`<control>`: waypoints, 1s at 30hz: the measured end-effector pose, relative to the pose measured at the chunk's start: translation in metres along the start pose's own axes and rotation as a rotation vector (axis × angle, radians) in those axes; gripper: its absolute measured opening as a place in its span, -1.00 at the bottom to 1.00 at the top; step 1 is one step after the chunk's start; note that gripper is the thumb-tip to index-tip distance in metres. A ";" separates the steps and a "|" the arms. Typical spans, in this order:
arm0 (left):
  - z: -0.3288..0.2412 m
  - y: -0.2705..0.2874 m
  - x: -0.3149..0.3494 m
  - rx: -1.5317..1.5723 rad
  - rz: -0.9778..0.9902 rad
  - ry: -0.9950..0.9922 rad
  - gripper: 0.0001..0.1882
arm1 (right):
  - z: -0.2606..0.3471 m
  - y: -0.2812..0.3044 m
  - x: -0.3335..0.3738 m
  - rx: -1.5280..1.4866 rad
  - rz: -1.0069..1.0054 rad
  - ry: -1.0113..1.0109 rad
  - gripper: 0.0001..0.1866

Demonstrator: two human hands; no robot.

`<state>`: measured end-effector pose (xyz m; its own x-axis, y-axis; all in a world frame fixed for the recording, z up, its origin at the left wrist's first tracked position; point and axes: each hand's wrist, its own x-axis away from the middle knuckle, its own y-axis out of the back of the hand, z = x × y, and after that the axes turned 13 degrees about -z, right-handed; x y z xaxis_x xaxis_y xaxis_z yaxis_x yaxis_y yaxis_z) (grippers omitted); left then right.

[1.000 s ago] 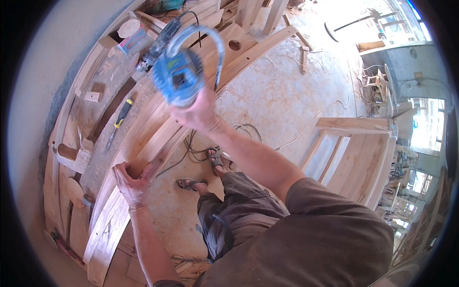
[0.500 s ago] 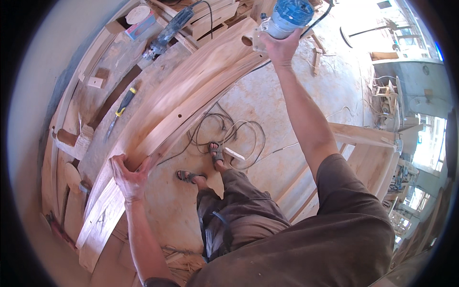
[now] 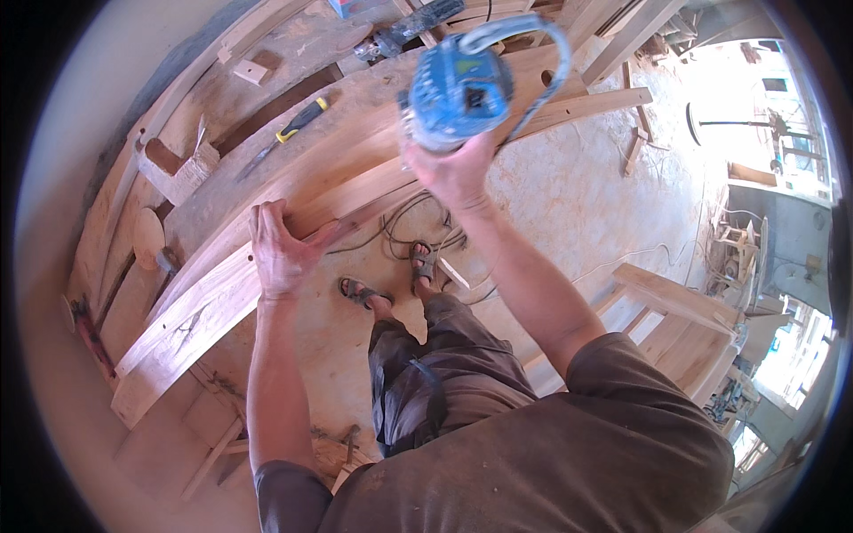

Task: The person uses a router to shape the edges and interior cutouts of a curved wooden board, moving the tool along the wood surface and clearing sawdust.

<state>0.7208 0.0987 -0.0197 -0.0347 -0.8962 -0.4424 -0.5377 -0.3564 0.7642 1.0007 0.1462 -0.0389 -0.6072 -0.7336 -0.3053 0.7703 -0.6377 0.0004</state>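
A blue trim router (image 3: pixel 458 93), its cord looping over the top, is gripped low on its body by my right hand (image 3: pixel 455 173). It is above the middle stretch of a long pale wooden beam (image 3: pixel 191 329), which runs from lower left to upper right. I cannot tell whether the router's base touches the wood. My left hand (image 3: pixel 286 251) clasps the beam nearer its lower-left end, thumb on the near side and fingers over the top. Small dark holes dot the beam. Behind it, on the workbench (image 3: pixel 200 213), lies a chisel (image 3: pixel 305 120) with a yellow and black handle.
Another dark blue power tool (image 3: pixel 413 28) rests at the back of the bench. A red metal tool (image 3: pixel 91 338) is at the far left. Cables (image 3: pixel 400 222) coil on the floor by my feet. A wooden frame (image 3: pixel 680 306) stands to the right.
My right hand has brought the router left and nearer along the beam. My left hand stays on the wood. The whole view has shifted, with the bench appearing farther right.
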 end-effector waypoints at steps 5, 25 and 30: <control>0.001 -0.002 0.001 0.083 0.004 0.021 -0.09 | 0.002 -0.038 0.038 -0.068 0.074 0.016 -0.13; 0.209 0.166 0.085 -0.342 -0.177 0.129 0.18 | 0.064 -0.132 0.146 -0.052 0.193 -0.029 -0.50; 0.208 0.163 0.080 -0.275 -0.183 0.126 0.17 | 0.079 -0.176 0.189 -0.104 0.213 -0.051 -0.32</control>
<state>0.4557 0.0239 -0.0284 0.1546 -0.8304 -0.5353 -0.2774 -0.5565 0.7832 0.7352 0.1018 -0.0217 -0.4358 -0.8616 -0.2602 0.8964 -0.4415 -0.0393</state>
